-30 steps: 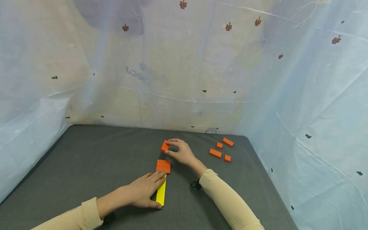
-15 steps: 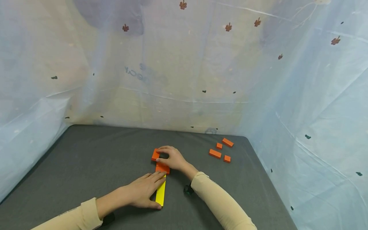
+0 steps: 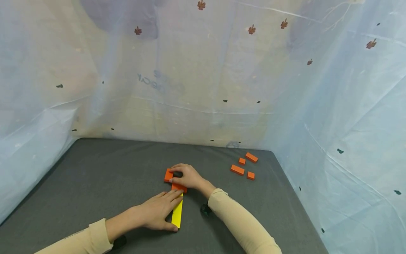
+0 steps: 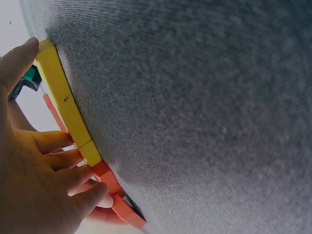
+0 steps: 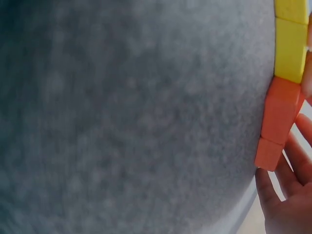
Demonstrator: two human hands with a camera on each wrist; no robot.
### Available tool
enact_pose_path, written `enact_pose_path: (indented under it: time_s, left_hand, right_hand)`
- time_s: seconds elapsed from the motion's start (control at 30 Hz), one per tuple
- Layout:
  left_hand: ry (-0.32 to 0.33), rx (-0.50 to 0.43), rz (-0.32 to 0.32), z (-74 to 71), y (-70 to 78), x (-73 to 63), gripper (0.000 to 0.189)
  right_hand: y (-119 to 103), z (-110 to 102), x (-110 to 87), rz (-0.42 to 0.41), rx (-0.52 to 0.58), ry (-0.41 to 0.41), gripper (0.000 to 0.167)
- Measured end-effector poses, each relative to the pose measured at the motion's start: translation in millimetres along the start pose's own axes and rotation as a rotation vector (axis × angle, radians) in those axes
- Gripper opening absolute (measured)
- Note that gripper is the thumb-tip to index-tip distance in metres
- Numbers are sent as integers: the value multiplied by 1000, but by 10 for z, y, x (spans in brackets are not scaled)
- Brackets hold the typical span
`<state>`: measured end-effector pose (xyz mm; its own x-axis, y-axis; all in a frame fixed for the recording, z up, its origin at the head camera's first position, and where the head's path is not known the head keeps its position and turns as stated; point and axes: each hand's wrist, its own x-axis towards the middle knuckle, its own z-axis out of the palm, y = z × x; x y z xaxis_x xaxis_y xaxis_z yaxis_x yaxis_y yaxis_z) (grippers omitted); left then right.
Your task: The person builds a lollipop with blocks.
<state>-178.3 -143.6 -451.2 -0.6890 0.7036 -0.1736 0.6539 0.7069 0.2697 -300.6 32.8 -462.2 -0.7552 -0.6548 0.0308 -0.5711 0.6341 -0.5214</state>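
Fingers of the right hand (image 3: 187, 176) pinch a small orange block (image 3: 168, 175) beside the yellow bar (image 3: 177, 213); left hand (image 3: 158, 211) lies flat on that bar.

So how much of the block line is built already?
Done: a yellow block lies flat with orange blocks butted against its far end. In hand: the right hand pinches one more orange block at that end, while the left hand rests on the yellow one. Left: four loose orange blocks wait off to the right on the dark table.
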Motion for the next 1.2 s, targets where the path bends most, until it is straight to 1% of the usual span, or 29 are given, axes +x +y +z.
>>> enact_pose_path:
  time_s: [0.2, 0.37, 0.5, 0.63, 0.93, 1.2]
  left_hand:
    - [-1, -5, -1, -4, 2, 7, 101]
    - [-8, -9, -2, 0, -7, 19, 102]
    - [-5, -12, -10, 2, -3, 21, 104]
    - [-7, -15, -9, -2, 3, 17, 103]
    - [-16, -11, 0, 1, -3, 14, 102]
    - [-11, -7, 5, 2, -6, 16, 102]
  right_hand:
    - [24, -10, 14, 3, 4, -1, 43]
    - [30, -33, 38, 21, 31, 9, 40]
    - [35, -53, 62, 30, 43, 10, 42]
    - [42, -54, 86, 38, 32, 5, 43]
    - [71, -12, 142, 29, -10, 13, 37]
    - [57, -19, 139, 30, -20, 15, 36]
